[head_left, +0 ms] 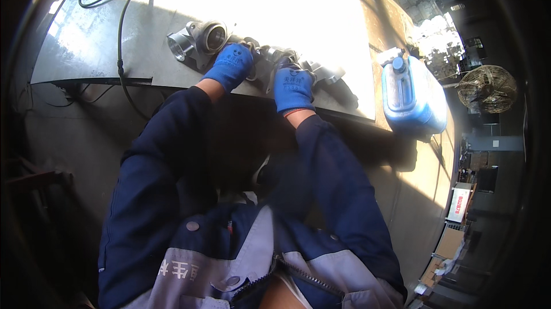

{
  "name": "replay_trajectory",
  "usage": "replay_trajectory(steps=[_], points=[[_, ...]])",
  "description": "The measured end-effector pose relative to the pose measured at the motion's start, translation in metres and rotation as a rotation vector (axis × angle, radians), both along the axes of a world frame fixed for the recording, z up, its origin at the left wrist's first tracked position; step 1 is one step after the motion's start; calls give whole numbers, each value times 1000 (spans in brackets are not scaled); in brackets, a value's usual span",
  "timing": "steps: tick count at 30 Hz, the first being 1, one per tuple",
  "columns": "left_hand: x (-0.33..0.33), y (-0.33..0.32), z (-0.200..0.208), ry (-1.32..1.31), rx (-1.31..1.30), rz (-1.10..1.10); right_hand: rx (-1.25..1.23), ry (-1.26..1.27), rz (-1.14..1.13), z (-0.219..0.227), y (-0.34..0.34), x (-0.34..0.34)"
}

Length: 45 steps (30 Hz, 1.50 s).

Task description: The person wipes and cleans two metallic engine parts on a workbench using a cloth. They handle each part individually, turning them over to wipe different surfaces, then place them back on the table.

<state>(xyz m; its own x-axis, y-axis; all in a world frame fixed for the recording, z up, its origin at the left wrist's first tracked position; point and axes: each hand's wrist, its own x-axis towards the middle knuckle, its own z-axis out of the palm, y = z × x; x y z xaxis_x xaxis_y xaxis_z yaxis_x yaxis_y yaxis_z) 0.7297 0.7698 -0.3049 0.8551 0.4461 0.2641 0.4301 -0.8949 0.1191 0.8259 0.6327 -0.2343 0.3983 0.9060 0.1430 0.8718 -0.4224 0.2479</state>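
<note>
A: Grip?
B: Left hand [234,66], right hand [293,86] both at metal parts [263,72] on worktop [143,50], near edge; closure obscured, can't tell if clamped.
A: Else?
B: Blue jug [416,96], right of worktop.

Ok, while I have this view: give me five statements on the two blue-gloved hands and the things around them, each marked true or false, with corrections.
1. The blue-gloved left hand and blue-gloved right hand are pressed together. False: there is a gap between them.
2. A silver metal casting with a round opening is beside the left hand. True.
3. The boxy blue plastic jug has a blue cap. True.
4. That jug is left of both hands. False: it is to their right.
5. A thin black cable lies right of the right hand. False: it is left of the left hand.
</note>
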Motion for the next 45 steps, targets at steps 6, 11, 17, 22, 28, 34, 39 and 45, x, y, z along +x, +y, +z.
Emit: replay_trajectory(steps=[6, 11, 17, 22, 28, 34, 39, 45], points=[[5, -7, 8, -12, -70, 71, -36, 138, -94, -40, -14, 7], [-1, -5, 26, 79, -92, 23, -59, 195, -147, -49, -15, 0], [1, -16, 43, 143, 37, 11, -17, 101, -134, -76, -41, -7], [0, -14, 43, 133, -72, 103, -116, 133, -141, -76, -37, -13], [7, -10, 15, -13, 33, 114, -5, -162, -10, -116, -67, -19], [7, -20, 35, 59, 99, 80, -22, 374, -82, -105, -129, -25], [10, 12, 44, 350, -3, 323, 326, 1152, -385, -77, -197, -18], [-8, 61, 31, 281, 178, 422, 822, 2018, -575, -50, -238, -9]])
